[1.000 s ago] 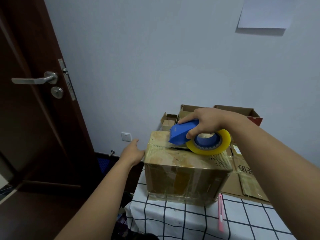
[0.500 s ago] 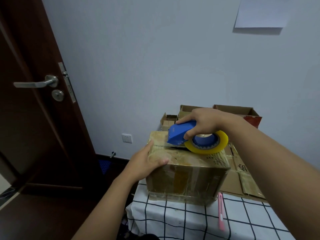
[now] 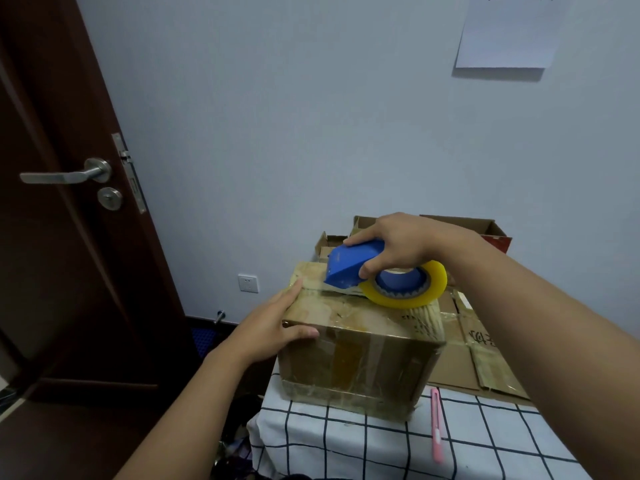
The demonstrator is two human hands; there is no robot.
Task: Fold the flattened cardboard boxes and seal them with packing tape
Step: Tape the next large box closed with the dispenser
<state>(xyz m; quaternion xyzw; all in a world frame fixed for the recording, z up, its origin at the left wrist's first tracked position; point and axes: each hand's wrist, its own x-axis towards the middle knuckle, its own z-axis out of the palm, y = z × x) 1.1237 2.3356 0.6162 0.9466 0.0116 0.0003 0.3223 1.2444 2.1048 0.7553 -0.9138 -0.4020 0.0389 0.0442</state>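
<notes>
Near the middle of the view, a little toward 5 o'clock: a closed cardboard box [image 3: 360, 355] standing on a table under a white cloth with a black grid [image 3: 381, 441], at the cloth's 10 o'clock corner, old tape shining across top and front. On the box top, toward 1 o'clock: a blue tape dispenser [image 3: 353, 266] carrying a yellowish roll of tape [image 3: 407, 289], nose pointing to 9 o'clock and pressed down on the lid. Right hand [image 3: 398, 244] wrapped over the dispenser from above, fingers and thumb curled round the blue body, gripping it. Left hand [image 3: 273, 323] laid against the box's 9 o'clock top edge, fingers straight along the side, thumb hooked over the front corner, steadying without closing round anything. At 3 o'clock of the box, flat on the cloth: flattened cardboard [image 3: 478, 355] with printed marks. Behind, at 12 to 1 o'clock: several open boxes [image 3: 478, 226] against the wall. At 5 o'clock of the box, on the cloth: a pink box cutter [image 3: 437, 424] lying lengthwise. Far out at 9 o'clock: a dark door [image 3: 52, 237] with a metal handle [image 3: 65, 174]. High at 1 o'clock: a sheet of paper [image 3: 509, 32] on the wall.
</notes>
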